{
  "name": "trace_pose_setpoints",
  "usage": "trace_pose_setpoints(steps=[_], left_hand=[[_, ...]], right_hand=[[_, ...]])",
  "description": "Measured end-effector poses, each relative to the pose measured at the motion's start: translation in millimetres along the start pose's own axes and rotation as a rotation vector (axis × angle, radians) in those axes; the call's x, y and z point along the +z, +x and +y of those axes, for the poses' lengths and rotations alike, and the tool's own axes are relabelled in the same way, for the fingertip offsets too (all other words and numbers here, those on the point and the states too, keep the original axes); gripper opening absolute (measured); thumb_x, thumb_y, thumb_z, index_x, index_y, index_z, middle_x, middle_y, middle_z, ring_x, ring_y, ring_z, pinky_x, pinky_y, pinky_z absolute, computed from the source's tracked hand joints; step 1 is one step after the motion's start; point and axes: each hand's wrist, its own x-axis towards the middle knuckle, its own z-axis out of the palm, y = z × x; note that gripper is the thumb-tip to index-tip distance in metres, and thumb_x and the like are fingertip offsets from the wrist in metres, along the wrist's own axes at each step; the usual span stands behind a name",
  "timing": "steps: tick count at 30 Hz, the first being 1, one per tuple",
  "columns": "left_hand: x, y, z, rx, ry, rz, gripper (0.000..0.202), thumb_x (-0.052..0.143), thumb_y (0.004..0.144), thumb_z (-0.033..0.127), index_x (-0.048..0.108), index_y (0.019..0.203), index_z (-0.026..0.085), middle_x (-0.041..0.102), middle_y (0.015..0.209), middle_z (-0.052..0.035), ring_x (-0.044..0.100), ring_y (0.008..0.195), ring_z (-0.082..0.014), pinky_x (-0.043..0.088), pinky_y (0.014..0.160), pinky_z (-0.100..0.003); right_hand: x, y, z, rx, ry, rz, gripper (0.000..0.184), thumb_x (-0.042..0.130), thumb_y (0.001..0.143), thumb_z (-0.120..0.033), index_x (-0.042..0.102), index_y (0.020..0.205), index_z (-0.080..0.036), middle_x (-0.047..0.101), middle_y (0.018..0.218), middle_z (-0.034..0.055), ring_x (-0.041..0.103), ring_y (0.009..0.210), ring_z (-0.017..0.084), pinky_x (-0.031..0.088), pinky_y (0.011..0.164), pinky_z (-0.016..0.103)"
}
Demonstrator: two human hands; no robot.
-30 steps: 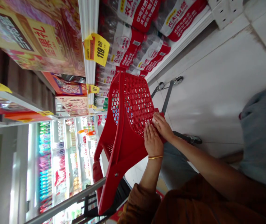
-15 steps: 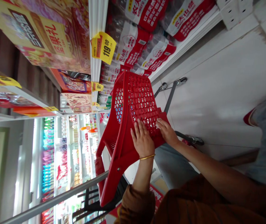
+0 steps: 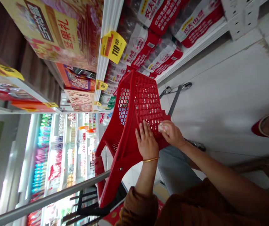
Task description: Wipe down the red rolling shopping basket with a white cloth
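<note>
A red plastic shopping cart [image 3: 125, 147] with a mesh side appears turned sideways. My left hand [image 3: 148, 144], with a gold bracelet at the wrist, lies flat on the cart's smooth red side, fingers stretched out. Beside it, my right hand [image 3: 174, 134] is closed around a crumpled whitish wad [image 3: 164, 128], perhaps a cloth or tissue; I cannot tell which. That wad is at the border between the mesh and the smooth panel.
Shelves hold red-labelled water bottles [image 3: 146, 40] and boxed goods [image 3: 61, 28], with yellow price tags [image 3: 114, 47]. A metal bar [image 3: 52, 196] crosses the lower left. A person's foot in a red shoe [image 3: 259, 127] stands on the tiled floor [image 3: 219, 94], near a wooden frame [image 3: 259, 163].
My right hand has gone from fingers laid out along the cart to bunched around the whitish wad. My left hand stays flat. The other person's foot and leg have shifted at the right edge.
</note>
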Motion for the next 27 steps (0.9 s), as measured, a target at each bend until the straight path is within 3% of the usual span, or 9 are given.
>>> trace_pose_setpoints(steps=[4, 7, 10, 13, 15, 19, 21, 24, 27], left_hand=[[-1.1, -0.3, 1.5, -0.008, -0.007, 0.007, 0.054, 0.034, 0.095, 0.015, 0.029, 0.149, 0.013, 0.022, 0.159, -0.0069, 0.018, 0.148, -0.0237, 0.016, 0.123, -0.047], [-2.2, 0.1, 2.0, -0.008, -0.009, 0.001, 0.054, 0.035, 0.095, 0.014, 0.028, 0.149, 0.013, 0.022, 0.158, -0.0069, 0.019, 0.148, -0.0240, 0.018, 0.122, -0.048], [-3.2, -0.1, 1.7, -0.005, -0.006, -0.016, 0.055, 0.036, 0.095, 0.014, 0.028, 0.149, 0.012, 0.022, 0.158, -0.0074, 0.019, 0.148, -0.0251, 0.020, 0.122, -0.049], [-3.4, -1.2, 1.4, 0.004, 0.004, -0.027, 0.054, 0.036, 0.095, 0.014, 0.029, 0.148, 0.011, 0.022, 0.158, -0.0079, 0.020, 0.148, -0.0259, 0.020, 0.121, -0.050], [-3.1, -1.9, 1.4, 0.009, 0.008, -0.025, 0.053, 0.036, 0.095, 0.015, 0.030, 0.148, 0.011, 0.022, 0.158, -0.0080, 0.020, 0.148, -0.0261, 0.021, 0.121, -0.050], [-2.2, -2.0, 1.1, 0.007, 0.011, -0.021, 0.052, 0.035, 0.096, 0.016, 0.029, 0.148, 0.010, 0.023, 0.158, -0.0079, 0.021, 0.147, -0.0260, 0.022, 0.121, -0.050], [-1.7, -1.8, 0.5, 0.007, 0.009, -0.019, 0.052, 0.036, 0.096, 0.016, 0.029, 0.148, 0.010, 0.023, 0.158, -0.0080, 0.021, 0.147, -0.0259, 0.022, 0.121, -0.050], [-0.5, -2.0, -0.4, 0.004, 0.001, -0.008, 0.052, 0.036, 0.096, 0.017, 0.030, 0.148, 0.012, 0.024, 0.158, -0.0075, 0.022, 0.147, -0.0251, 0.020, 0.121, -0.049], [0.5, -2.5, 0.1, 0.002, -0.003, -0.004, 0.052, 0.036, 0.097, 0.019, 0.028, 0.148, 0.013, 0.023, 0.158, -0.0069, 0.021, 0.147, -0.0238, 0.020, 0.121, -0.049]], right_hand=[[7.8, 35.1, 9.3, 0.071, -0.034, -0.074, 0.024, 0.048, 0.094, -0.035, 0.058, 0.108, -0.018, 0.051, 0.120, 0.0147, 0.055, 0.110, 0.026, 0.052, 0.093, 0.044], [16.9, 42.9, 15.6, 0.137, -0.095, -0.001, 0.028, 0.052, 0.093, -0.042, 0.065, 0.098, -0.018, 0.049, 0.119, 0.0144, 0.052, 0.111, 0.028, 0.048, 0.097, 0.048], [24.1, 39.8, 18.0, 0.154, -0.086, 0.102, 0.027, 0.059, 0.090, -0.044, 0.069, 0.094, -0.019, 0.057, 0.104, 0.0109, 0.056, 0.102, 0.026, 0.049, 0.093, 0.046], [30.6, 31.3, 14.5, 0.132, -0.042, 0.189, 0.022, 0.059, 0.091, -0.038, 0.070, 0.103, -0.022, 0.064, 0.102, 0.0087, 0.058, 0.104, 0.025, 0.049, 0.096, 0.045], [35.0, 24.1, 9.9, 0.138, -0.022, 0.182, 0.030, 0.052, 0.095, -0.036, 0.064, 0.119, -0.023, 0.061, 0.122, 0.0104, 0.051, 0.124, 0.027, 0.042, 0.106, 0.050], [40.7, 15.1, 4.6, 0.203, 0.029, 0.050, 0.062, 0.049, 0.095, -0.044, 0.030, 0.149, -0.021, 0.024, 0.157, 0.0140, 0.018, 0.148, 0.031, 0.028, 0.116, 0.058], [40.7, 16.8, 6.5, 0.244, 0.060, 0.034, 0.063, 0.051, 0.094, -0.044, 0.030, 0.149, -0.023, 0.024, 0.157, 0.0129, 0.023, 0.146, 0.029, 0.031, 0.116, 0.056], [38.5, 25.5, 11.5, 0.299, 0.077, 0.113, 0.045, 0.045, 0.098, -0.037, 0.044, 0.141, -0.028, 0.042, 0.149, 0.0098, 0.039, 0.139, 0.024, 0.037, 0.114, 0.051], [37.8, 35.1, 13.0, 0.287, 0.066, 0.192, 0.041, 0.042, 0.099, -0.033, 0.046, 0.140, -0.031, 0.043, 0.149, 0.0067, 0.038, 0.140, 0.023, 0.036, 0.115, 0.051]])
